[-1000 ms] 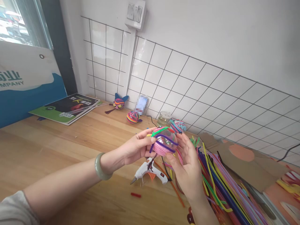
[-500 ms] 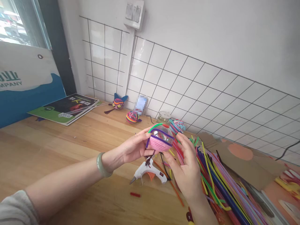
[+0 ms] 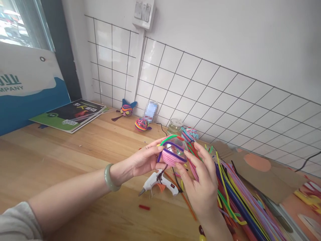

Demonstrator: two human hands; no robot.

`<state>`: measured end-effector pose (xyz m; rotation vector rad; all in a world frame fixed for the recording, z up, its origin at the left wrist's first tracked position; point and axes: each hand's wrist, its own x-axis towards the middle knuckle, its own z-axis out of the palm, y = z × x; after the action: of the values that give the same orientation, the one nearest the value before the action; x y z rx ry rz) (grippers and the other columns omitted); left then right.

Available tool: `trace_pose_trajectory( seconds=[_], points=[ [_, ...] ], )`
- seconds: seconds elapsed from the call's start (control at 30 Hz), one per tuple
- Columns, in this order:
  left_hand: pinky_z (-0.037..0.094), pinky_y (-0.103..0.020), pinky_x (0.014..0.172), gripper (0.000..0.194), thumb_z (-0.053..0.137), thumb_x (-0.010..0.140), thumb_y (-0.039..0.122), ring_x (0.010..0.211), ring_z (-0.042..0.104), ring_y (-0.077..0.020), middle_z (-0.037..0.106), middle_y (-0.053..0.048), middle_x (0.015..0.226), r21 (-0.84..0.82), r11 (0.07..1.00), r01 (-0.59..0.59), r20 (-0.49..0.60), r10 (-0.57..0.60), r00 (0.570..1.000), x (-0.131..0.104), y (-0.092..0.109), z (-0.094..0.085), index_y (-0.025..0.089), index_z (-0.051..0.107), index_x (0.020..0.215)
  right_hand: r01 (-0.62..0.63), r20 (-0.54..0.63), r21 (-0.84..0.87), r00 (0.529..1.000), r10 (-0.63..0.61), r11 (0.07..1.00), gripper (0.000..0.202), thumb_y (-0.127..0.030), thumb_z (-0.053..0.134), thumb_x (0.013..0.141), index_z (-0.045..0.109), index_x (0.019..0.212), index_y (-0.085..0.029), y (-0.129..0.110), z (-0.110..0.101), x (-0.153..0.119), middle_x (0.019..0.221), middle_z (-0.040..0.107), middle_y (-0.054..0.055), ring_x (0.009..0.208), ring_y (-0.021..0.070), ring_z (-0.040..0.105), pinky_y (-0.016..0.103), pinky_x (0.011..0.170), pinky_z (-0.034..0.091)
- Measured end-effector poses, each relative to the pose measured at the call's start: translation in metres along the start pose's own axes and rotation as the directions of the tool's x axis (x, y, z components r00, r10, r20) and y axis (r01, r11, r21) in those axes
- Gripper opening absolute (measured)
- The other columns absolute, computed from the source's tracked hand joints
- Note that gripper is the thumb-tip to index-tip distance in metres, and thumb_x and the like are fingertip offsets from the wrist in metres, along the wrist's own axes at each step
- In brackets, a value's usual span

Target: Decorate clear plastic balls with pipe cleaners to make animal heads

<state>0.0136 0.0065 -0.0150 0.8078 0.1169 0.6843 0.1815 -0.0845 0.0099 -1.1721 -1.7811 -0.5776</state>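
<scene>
Above the table, a clear ball partly covered with pipe cleaners is held between my two hands. Pink rows wrap its lower part, purple strands frame the bare clear area, and a green and red strand arches over the top. A dark tassel hangs below it. My left hand grips the ball's left side, thumb on the purple strand. On the other side, my right hand has thumb and forefinger against the lower right edge, near the purple strand's end. Beneath lies a white glue gun.
Many coloured pipe cleaners lie at the right beside cardboard. Along the wall grid stand a glass jar, finished-looking wrapped ornaments and a blurred phone. Magazines lie at left; a short red piece lies in front.
The ball has shifted slightly down and right. My right forefinger has moved down onto its right edge, and the tassel now hangs more in view.
</scene>
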Motion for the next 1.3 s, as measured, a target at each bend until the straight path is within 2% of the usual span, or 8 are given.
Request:
trace_pose_trajectory(
  seconds=[0.17, 0.33, 0.5, 0.63, 0.73, 0.87, 1.0, 1.3],
  points=[
    [0.057, -0.031, 0.080, 0.048, 0.066, 0.087, 0.032, 0.093, 0.070, -0.0192, 0.068, -0.010, 0.118, 0.000, 1.000, -0.007, -0.052, 0.007, 0.999, 0.000, 0.000, 0.003, 0.026, 0.054, 0.134, 0.134, -0.003, -0.119, 0.991, -0.135, 0.984, 0.039, -0.014, 0.071, 0.082, 0.059, 0.119, -0.017, 0.003, -0.001, 0.002, 0.128, 0.054, 0.019, 0.120, 0.0331, 0.053, 0.054, 0.098, 0.049],
    [0.057, -0.028, 0.078, 0.049, 0.069, 0.085, 0.030, 0.094, 0.069, -0.0185, 0.066, -0.011, 0.122, 0.003, 1.000, -0.026, -0.120, 0.026, 0.992, -0.001, 0.001, 0.006, 0.027, 0.055, 0.131, 0.095, 0.011, -0.070, 0.995, -0.094, 0.993, 0.036, -0.016, 0.069, 0.085, 0.059, 0.119, -0.019, 0.009, 0.002, 0.000, 0.125, 0.056, 0.017, 0.119, 0.0306, 0.054, 0.054, 0.099, 0.048],
    [0.057, -0.026, 0.073, 0.053, 0.074, 0.080, 0.027, 0.091, 0.069, -0.0176, 0.063, -0.011, 0.124, -0.002, 0.999, -0.051, -0.173, 0.049, 0.984, 0.001, 0.000, 0.004, 0.026, 0.056, 0.130, -0.134, 0.044, 0.117, 0.991, 0.129, 0.984, 0.032, -0.024, 0.066, 0.087, 0.060, 0.118, -0.024, 0.013, 0.010, -0.006, 0.127, 0.058, 0.012, 0.119, 0.0265, 0.056, 0.052, 0.103, 0.046],
    [0.056, -0.025, 0.069, 0.056, 0.078, 0.076, 0.026, 0.083, 0.068, -0.0146, 0.066, -0.008, 0.115, 0.015, 0.996, -0.086, -0.230, 0.087, 0.969, 0.004, -0.001, 0.000, 0.025, 0.057, 0.127, -0.401, 0.075, 0.388, 0.911, 0.406, 0.830, 0.039, -0.029, 0.066, 0.087, 0.055, 0.124, -0.025, 0.010, 0.013, -0.007, 0.132, 0.056, 0.011, 0.125, 0.0269, 0.053, 0.054, 0.105, 0.044],
    [0.055, -0.024, 0.067, 0.053, 0.079, 0.074, 0.025, 0.080, 0.067, -0.0125, 0.067, -0.005, 0.111, 0.051, 0.987, -0.154, -0.289, 0.162, 0.944, 0.007, 0.000, -0.004, 0.026, 0.060, 0.123, -0.463, 0.063, 0.478, 0.865, 0.497, 0.746, 0.035, -0.031, 0.067, 0.084, 0.057, 0.117, -0.023, 0.007, 0.012, -0.004, 0.128, 0.058, 0.012, 0.123, 0.0263, 0.054, 0.051, 0.104, 0.045],
    [0.055, -0.026, 0.073, 0.053, 0.080, 0.073, 0.026, 0.082, 0.066, -0.0119, 0.069, -0.002, 0.102, 0.130, 0.960, -0.247, -0.357, 0.277, 0.892, 0.009, 0.005, -0.011, 0.027, 0.060, 0.122, -0.530, 0.142, 0.420, 0.840, 0.524, 0.737, 0.025, -0.036, 0.066, 0.085, 0.060, 0.106, -0.023, 0.003, 0.012, -0.006, 0.107, 0.064, 0.008, 0.102, 0.0221, 0.062, 0.045, 0.093, 0.051],
    [0.055, -0.031, 0.080, 0.054, 0.080, 0.074, 0.029, 0.081, 0.066, -0.0123, 0.070, -0.001, 0.097, 0.213, 0.931, -0.296, -0.401, 0.359, 0.843, 0.009, 0.007, -0.014, 0.025, 0.058, 0.123, -0.580, 0.262, 0.336, 0.814, 0.519, 0.742, 0.024, -0.040, 0.063, 0.086, 0.058, 0.103, -0.023, 0.000, 0.017, -0.012, 0.099, 0.065, 0.007, 0.088, 0.0198, 0.064, 0.040, 0.081, 0.055],
    [0.056, -0.026, 0.070, 0.054, 0.078, 0.075, 0.023, 0.075, 0.066, -0.0112, 0.069, -0.002, 0.097, 0.082, 0.968, -0.238, -0.443, 0.249, 0.861, 0.007, 0.007, -0.009, 0.024, 0.057, 0.124, -0.493, 0.390, 0.186, 0.831, 0.397, 0.850, 0.022, -0.037, 0.060, 0.088, 0.058, 0.106, -0.024, -0.004, 0.022, -0.020, 0.086, 0.065, 0.003, 0.081, 0.0204, 0.064, 0.040, 0.076, 0.056]
  ],
)
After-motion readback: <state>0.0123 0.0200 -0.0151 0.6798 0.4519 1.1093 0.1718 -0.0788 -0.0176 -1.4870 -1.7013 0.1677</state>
